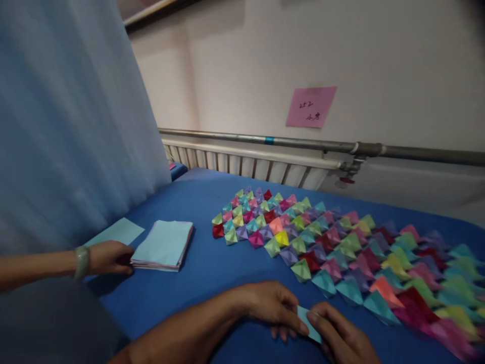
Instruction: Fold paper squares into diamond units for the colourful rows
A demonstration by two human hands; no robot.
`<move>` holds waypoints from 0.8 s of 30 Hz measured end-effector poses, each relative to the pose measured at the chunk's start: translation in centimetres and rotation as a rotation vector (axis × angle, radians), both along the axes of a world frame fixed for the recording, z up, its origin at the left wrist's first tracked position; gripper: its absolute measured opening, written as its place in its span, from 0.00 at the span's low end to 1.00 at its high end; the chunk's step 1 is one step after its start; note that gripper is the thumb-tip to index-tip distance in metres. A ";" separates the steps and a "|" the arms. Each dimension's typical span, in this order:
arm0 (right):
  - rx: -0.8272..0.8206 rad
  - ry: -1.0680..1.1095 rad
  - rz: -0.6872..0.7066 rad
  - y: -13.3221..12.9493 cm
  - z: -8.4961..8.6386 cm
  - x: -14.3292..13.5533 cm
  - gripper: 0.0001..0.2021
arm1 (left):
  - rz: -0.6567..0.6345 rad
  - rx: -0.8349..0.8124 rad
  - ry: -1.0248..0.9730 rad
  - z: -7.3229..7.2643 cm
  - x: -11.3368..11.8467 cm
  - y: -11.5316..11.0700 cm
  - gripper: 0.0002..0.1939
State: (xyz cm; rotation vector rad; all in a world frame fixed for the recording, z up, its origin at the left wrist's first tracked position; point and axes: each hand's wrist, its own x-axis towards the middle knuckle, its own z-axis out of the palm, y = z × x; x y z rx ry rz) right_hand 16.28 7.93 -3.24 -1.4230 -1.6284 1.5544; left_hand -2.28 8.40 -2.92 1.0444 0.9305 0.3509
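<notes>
Between my two hands is a small folded piece of light blue paper (309, 324), held low over the blue table at the bottom of the head view. My left hand (269, 306) pinches its left side with thumb and fingers. On its right side, my right hand (339, 333) grips it, thumb on top. Its lower end is partly hidden by the right fingers. Just beyond my hands lie rows of folded paper boats (281, 238) in many colours, with the closest teal one (349, 290) a short way above my right hand.
At the left, another person's hand (109, 258) with a bracelet touches the table beside a stack of square paper (164, 242). A loose light blue sheet (123, 231) lies behind it. A blue curtain (68, 126) hangs left; a radiator (242, 166) and pipe run along the wall.
</notes>
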 end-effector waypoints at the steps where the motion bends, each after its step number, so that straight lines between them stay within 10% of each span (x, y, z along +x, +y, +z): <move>1: 0.018 -0.006 0.010 0.0 0.2 0.0 0.22 | -0.005 0.010 0.004 0.3 -0.1 -0.2 0.15; 24: -0.105 0.142 0.033 -0.8 1.7 0.0 0.08 | 0.144 0.145 0.055 1.8 -0.4 -1.0 0.19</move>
